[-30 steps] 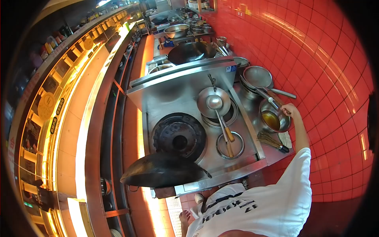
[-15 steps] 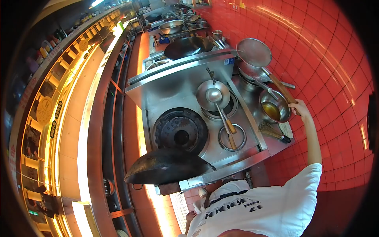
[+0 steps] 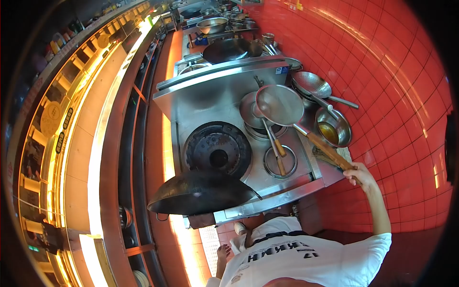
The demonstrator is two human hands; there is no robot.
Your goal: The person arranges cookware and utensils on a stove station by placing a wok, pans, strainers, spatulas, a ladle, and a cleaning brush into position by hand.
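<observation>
My right hand point(image 3: 359, 176) is closed round the end of the wooden handle of a round mesh strainer point(image 3: 280, 105). The strainer hangs over a metal pan point(image 3: 248, 109) and partly hides a ladle lying in it. Low in the view, beside my body, is my left hand point(image 3: 223, 252), small and partly seen; its grip cannot be made out. In front of me a black wok point(image 3: 203, 193) rests tilted at the stove's front edge, near the dark burner point(image 3: 218, 148). Two wooden handles point towards a metal ring point(image 3: 280, 161).
A bowl of yellow liquid point(image 3: 330, 128) and a perforated ladle point(image 3: 311, 84) stand right of the stove by the red tiled wall point(image 3: 406, 119). A bamboo brush point(image 3: 325, 154) lies near them. Behind the steel splashback point(image 3: 224, 79) sits another wok point(image 3: 229, 50). Shelving runs along the left.
The strainer has moved left and nearer, from beside the wall to over the pan. My right hand has come lower and nearer to me. The view has shifted slightly.
</observation>
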